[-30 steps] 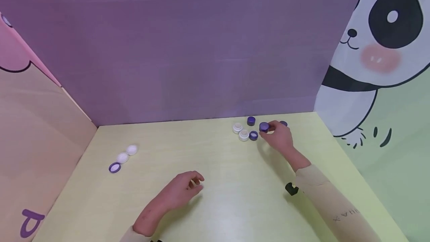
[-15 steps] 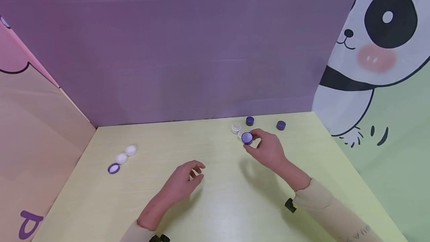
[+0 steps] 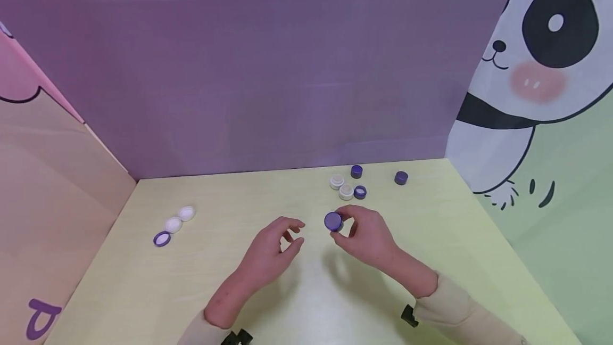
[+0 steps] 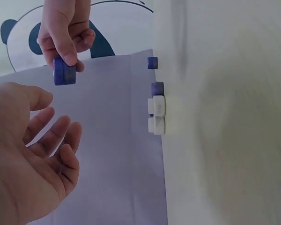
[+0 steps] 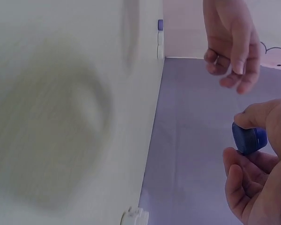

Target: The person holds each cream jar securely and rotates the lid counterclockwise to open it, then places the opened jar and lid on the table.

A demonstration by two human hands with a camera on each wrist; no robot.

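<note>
A small round purple jar [image 3: 333, 221] is pinched between the thumb and fingers of my right hand [image 3: 367, 236], held above the table. The right wrist view shows the purple jar [image 5: 246, 138] side on, a wide lid-like part against a narrower one. My left hand [image 3: 270, 252] hovers just to its left with loosely bent fingers and nothing in them. In the left wrist view a gap separates the left hand [image 4: 35, 154] from the jar [image 4: 64, 71].
Toward the back right sit two white jars [image 3: 346, 191], a purple jar with a pale inside [image 3: 360, 192] and two purple jars [image 3: 400, 178]. White lids [image 3: 173, 224] and a purple-rimmed lid [image 3: 162, 239] lie at left on the table [image 3: 239, 201]. A purple wall [image 3: 287, 95] stands behind.
My right hand has carried the purple jar from the back right toward the middle and nearer to me. The left hand has shifted slightly up and right, so the hands are closer together.
</note>
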